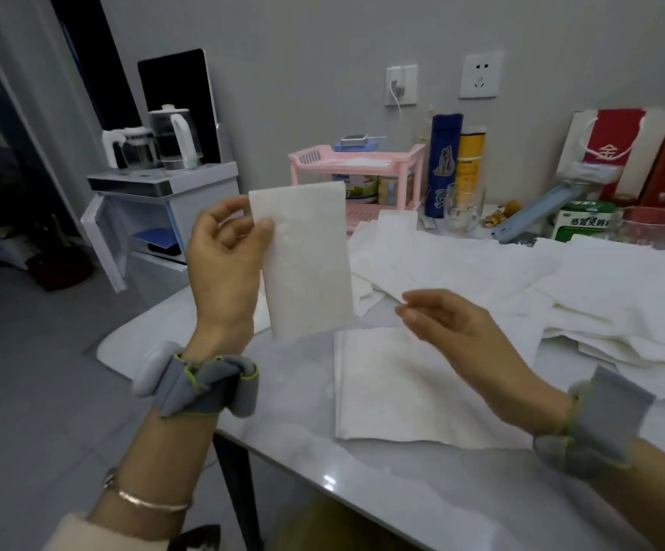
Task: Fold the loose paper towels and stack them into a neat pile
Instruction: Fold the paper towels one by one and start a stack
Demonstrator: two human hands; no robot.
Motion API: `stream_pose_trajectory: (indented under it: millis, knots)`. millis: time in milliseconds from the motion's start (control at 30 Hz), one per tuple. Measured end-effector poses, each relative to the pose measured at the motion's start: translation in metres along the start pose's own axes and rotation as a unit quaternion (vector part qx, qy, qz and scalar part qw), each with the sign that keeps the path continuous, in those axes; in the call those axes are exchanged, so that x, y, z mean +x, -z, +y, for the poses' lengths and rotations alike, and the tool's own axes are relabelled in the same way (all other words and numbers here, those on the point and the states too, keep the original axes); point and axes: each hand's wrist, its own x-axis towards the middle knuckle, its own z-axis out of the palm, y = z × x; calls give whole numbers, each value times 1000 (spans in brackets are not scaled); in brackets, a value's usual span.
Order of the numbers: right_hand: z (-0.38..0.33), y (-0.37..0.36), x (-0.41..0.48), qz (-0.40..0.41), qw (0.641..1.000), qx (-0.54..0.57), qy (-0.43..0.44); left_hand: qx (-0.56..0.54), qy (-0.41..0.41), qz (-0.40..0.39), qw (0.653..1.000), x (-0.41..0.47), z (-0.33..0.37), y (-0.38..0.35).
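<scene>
My left hand pinches a folded white paper towel by its upper left edge and holds it upright above the table's left end. My right hand hovers lower to the right with its fingers relaxed, holding nothing and not touching the towel. Below it, a flat pile of folded towels lies on the white marble table. A heap of loose white paper towels spreads over the table behind and to the right.
At the back stand a pink plastic rack, a blue flask, a yellow canister, a glass mug, a green box and a red gift bag. A kettle stand is at the left; floor lies beyond the table edge.
</scene>
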Motion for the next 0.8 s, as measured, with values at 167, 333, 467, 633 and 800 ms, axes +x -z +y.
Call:
stream_pose_trajectory:
  millis: [167,333,467,633,800]
  knots:
    - [-36,-3,13,-127,983,124,-51,-18,61,-62,996,-15,15,-5]
    - [-43,-16,9,-138,973,168,-84,5,135,-63,989,-41,-2,-11]
    - [-40,-17,7,-73,983,141,-94,155,50,-36,986,-57,-7,-7]
    - [-43,-19,4,-54,993,78,-71,126,158,-225,953,-87,9,-15]
    - [-39,-26,-1,-76,994,56,-55,50,296,-287,910,-93,12,-21]
